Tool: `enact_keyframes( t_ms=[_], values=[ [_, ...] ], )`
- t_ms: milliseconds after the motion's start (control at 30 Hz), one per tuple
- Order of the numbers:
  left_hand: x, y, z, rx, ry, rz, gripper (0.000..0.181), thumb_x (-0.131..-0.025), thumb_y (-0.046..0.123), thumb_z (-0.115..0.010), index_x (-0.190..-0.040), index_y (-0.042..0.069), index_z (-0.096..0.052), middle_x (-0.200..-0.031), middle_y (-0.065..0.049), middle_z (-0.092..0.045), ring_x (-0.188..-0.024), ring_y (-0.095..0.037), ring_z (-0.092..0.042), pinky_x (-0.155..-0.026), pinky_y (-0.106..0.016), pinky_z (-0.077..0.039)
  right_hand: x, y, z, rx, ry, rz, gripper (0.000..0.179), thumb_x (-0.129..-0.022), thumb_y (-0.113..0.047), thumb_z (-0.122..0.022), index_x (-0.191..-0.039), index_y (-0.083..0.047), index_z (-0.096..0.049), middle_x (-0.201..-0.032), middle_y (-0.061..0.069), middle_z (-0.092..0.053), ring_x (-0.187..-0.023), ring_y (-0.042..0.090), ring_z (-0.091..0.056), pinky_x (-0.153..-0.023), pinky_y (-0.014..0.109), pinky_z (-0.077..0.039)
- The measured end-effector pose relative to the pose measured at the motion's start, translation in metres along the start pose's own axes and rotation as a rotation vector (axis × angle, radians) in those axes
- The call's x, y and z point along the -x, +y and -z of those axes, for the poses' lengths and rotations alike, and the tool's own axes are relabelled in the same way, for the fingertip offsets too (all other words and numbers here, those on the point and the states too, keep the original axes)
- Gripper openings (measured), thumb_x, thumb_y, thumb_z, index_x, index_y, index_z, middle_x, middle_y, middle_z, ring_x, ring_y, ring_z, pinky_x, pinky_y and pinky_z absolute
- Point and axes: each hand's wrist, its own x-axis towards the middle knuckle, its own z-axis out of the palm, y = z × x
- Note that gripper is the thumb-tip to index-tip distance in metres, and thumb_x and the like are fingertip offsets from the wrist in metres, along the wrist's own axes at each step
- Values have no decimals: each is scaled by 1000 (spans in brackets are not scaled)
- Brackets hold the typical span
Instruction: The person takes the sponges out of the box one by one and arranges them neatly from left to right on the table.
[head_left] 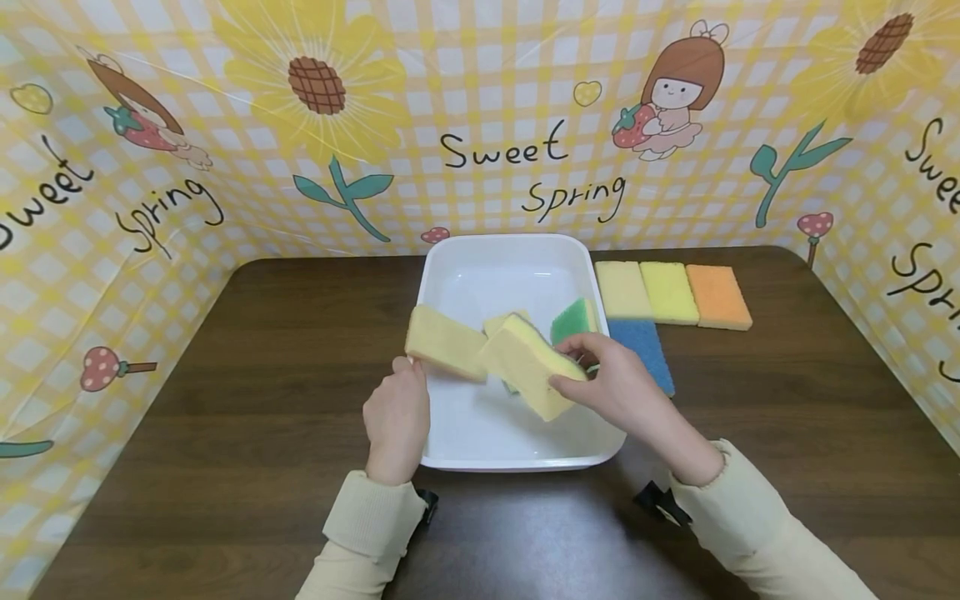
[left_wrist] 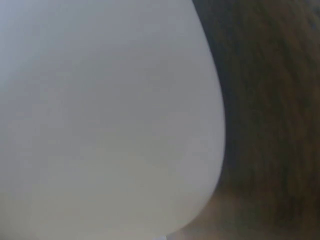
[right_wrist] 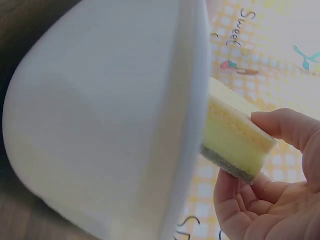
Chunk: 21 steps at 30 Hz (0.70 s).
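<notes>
My right hand [head_left: 611, 375] pinches a scouring sponge [head_left: 534, 367] over the white tub [head_left: 517, 454], thumb on its cream face. The right wrist view shows the cream, yellow and dark grey layers of this sponge [right_wrist: 235, 135], with curled fingers beneath. At the tub's left rim, my left hand [head_left: 397, 417] grips the lower left corner of a flat cream sponge [head_left: 446, 342], which slants toward the other sponge and overlaps its edge. Behind them, part of another cream sponge [head_left: 504, 320] shows in the tub. A green scouring sponge [head_left: 573, 321] leans by the right wall, partly behind my right hand.
Right of the tub lie a cream sponge [head_left: 624, 290], a yellow sponge [head_left: 670, 293] and an orange sponge [head_left: 720, 296] in a row, with a blue scouring pad [head_left: 642, 354] before them. Checked cloth [head_left: 495, 100] surrounds the dark wooden table [head_left: 300, 425]. The tub's outer wall [left_wrist: 110, 115] fills most of the left wrist view.
</notes>
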Motion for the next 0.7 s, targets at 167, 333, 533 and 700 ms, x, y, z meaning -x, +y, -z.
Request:
enact_keyframes(
  t_ms=[167, 333, 533, 700],
  values=[
    [0, 0, 0, -8, 1, -3, 33, -102, 19, -43, -81, -5, -52, -61, -24, -62, -57, -40, -65, -47, -48, -48, 6, 7, 12, -31, 2, -30, 38, -86, -22, -70, -117, -3, -61, -108, 14, -64, -100, 27, -60, -76, 33, -51],
    [0, 0, 0, -22, 20, -19, 33, -101, 18, -45, -79, -5, -52, -58, -23, -60, -53, -38, -64, -45, -46, -47, 10, 15, 22, -31, 8, -54, 39, -87, -25, -68, -119, -3, -60, -110, 15, -63, -98, 27, -60, -78, 33, -51],
    [0, 0, 1, -12, 10, -3, 33, -101, 19, -44, -81, -5, -52, -61, -24, -62, -56, -40, -65, -47, -48, -48, 14, 27, 32, -39, 27, -62, 39, -88, -23, -68, -119, -1, -61, -106, 16, -65, -90, 22, -61, -70, 25, -49],
    [0, 0, 1, -8, 5, -2, 33, -101, 19, -44, -81, -5, -52, -61, -24, -61, -56, -40, -64, -47, -49, -48, 18, 37, 44, -14, 35, -111, 41, -89, -27, -67, -121, -3, -61, -105, 15, -64, -88, 22, -58, -65, 24, -48]
  ],
)
